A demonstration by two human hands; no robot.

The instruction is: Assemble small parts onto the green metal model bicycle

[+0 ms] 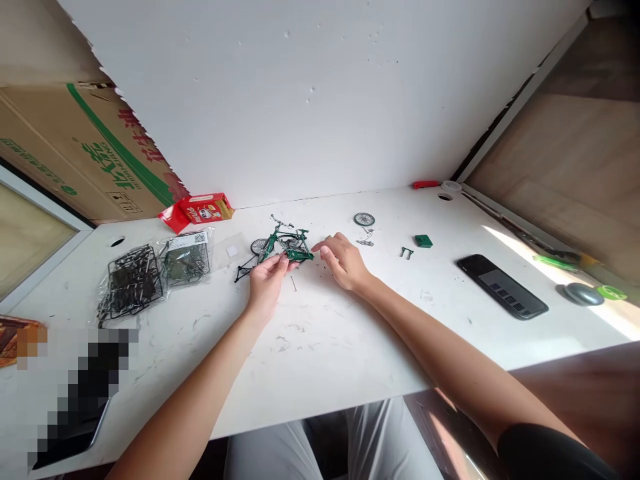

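Observation:
A small dark green model bicycle (277, 241) with a black spoked front wheel stands near the middle of the white table. My left hand (267, 281) pinches the lower part of the model between thumb and fingers. Close to the model's rear end is my right hand (343, 259), its index finger and thumb bent toward each other; anything between them is too small to make out. A loose spoked wheel (365, 219) lies behind my right hand, with thin grey parts (367, 237) beside it. Farther right lie a small green bracket (407, 253) and a green block (423, 241).
Bagged dark part frames (131, 283) and a second bag (187, 259) lie left, before a red box (207, 208). A phone (503, 287) lies right, near a grey rounded object (583, 294). A red tool (425, 185) is at the back. A white panel (300, 100) stands behind.

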